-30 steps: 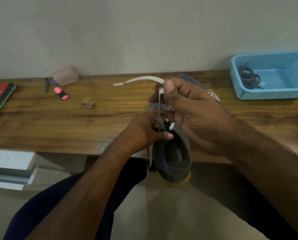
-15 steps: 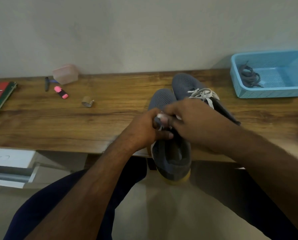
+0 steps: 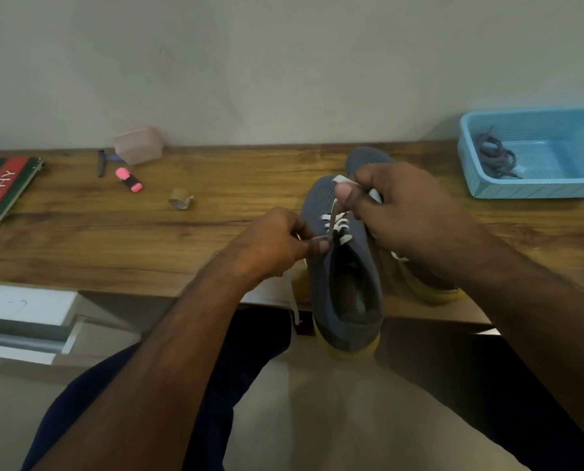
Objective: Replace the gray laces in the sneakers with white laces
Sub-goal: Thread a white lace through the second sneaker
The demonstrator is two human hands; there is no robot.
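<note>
At lower centre, the gray sneaker (image 3: 345, 266) overhangs the wooden desk's (image 3: 215, 232) near edge, heel toward the camera, toe pointing up-frame. The left hand (image 3: 270, 246) and right hand (image 3: 399, 212) each pinch the white lace (image 3: 333, 219). Upper right, a blue basket (image 3: 535, 188) holds gray laces (image 3: 496, 158) below a plain wall (image 3: 283, 62).

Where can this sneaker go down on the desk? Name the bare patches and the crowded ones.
Bare wood lies between the tape roll and the near sneaker, and along the desk front edge left of the left hand. Crowded: the back left, round the pink highlighter, pink box and book, and the blue basket corner.
</note>
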